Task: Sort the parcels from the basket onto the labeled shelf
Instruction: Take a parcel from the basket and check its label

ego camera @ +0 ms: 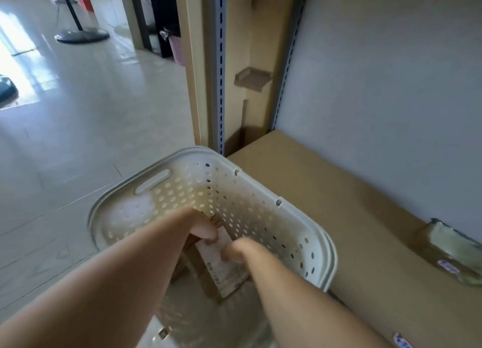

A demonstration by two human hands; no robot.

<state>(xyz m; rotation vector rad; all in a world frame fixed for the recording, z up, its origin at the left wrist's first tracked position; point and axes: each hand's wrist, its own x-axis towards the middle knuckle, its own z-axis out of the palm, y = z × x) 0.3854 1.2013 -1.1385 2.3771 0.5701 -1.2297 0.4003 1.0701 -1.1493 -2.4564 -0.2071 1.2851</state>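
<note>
A white perforated plastic basket (260,191) stands on the floor against the shelf. Both my arms reach down into it. Inside lies a small brown cardboard parcel (224,266) with a white printed label on top. My left hand (202,229) grips the parcel's far end with curled fingers. On the parcel's right side my right hand (236,251) is closed around its edge. Other cardboard shows beneath the parcel, mostly hidden by my arms. The shelf (339,204) to the right is lined with cardboard, and small labels (447,266) sit along its front edge.
A clear-wrapped packet (448,246) lies on the shelf at the right. Grey slotted shelf uprights (221,73) rise behind the basket. Shiny tiled floor (78,126) spreads to the left, with a round stand base (81,35) and a pink bin (177,49) far off.
</note>
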